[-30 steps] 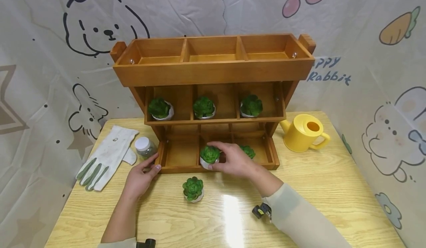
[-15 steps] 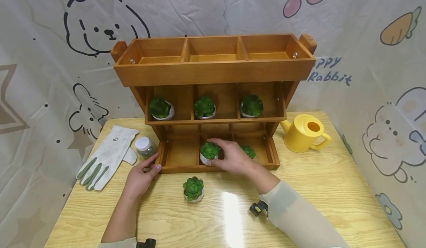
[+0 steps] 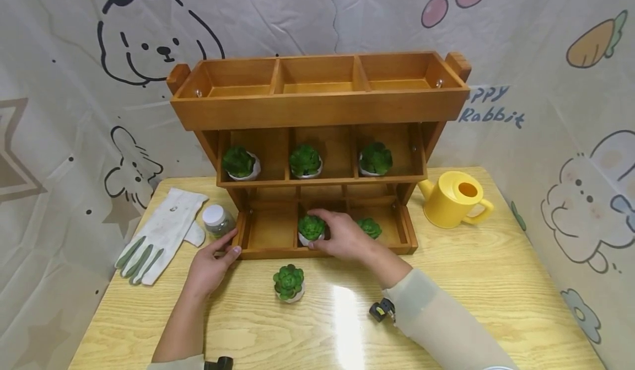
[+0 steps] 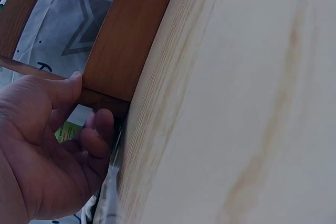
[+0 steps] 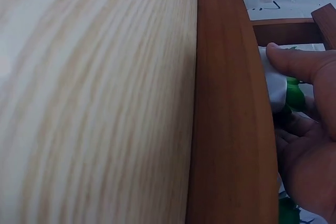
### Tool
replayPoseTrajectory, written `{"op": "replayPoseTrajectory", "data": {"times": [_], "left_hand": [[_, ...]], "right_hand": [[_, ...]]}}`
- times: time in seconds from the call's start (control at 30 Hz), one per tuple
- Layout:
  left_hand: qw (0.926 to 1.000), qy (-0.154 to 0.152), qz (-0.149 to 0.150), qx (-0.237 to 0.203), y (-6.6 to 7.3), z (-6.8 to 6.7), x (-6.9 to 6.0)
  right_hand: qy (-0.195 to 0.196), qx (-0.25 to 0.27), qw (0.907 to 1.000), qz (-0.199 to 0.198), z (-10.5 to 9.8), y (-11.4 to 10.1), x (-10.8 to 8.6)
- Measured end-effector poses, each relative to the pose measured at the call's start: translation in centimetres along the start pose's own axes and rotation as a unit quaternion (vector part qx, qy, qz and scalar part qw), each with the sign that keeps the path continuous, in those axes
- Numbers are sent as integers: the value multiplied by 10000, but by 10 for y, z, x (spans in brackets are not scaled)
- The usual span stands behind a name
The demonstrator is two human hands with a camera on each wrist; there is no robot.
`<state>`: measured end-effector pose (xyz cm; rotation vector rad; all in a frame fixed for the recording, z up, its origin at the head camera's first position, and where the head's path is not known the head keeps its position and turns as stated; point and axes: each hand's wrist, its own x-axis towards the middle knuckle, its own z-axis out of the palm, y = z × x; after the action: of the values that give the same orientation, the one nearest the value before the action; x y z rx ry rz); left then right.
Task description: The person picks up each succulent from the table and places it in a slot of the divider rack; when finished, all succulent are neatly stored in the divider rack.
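Note:
A three-tier wooden plant stand (image 3: 317, 108) stands on the table. My right hand (image 3: 347, 237) holds a small potted succulent (image 3: 311, 228) inside the bottom tier's middle compartment; in the right wrist view, the thumb lies against its white pot (image 5: 274, 85). With thumb and fingers, my left hand (image 3: 210, 268) grips the bottom tier's left front corner, also seen in the left wrist view as a wooden corner (image 4: 107, 95). Another potted succulent (image 3: 289, 283) stands on the table in front. A further succulent (image 3: 369, 227) sits in the bottom right compartment, partly behind my right hand.
Three potted succulents, including the middle one (image 3: 305, 160), fill the middle tier. Left of the stand are a white-lidded jar (image 3: 218, 220) and white-and-green gloves (image 3: 159, 237). A yellow watering can (image 3: 452, 199) stands on the right. Patterned cloth (image 3: 297, 17) hangs behind.
My right hand has lowered the succulent slightly further into the bottom middle compartment. The left hand stays at the stand's corner.

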<state>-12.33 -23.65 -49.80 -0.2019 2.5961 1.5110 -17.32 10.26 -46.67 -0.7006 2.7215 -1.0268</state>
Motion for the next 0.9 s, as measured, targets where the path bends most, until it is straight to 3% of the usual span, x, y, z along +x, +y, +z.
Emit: {"op": "replayPoseTrajectory", "data": {"times": [0.9], "left_hand": [[10000,-32,-19,62,1,0,-1]], "right_hand": [[-539,-53,9985,-14,4,7,3]]}}
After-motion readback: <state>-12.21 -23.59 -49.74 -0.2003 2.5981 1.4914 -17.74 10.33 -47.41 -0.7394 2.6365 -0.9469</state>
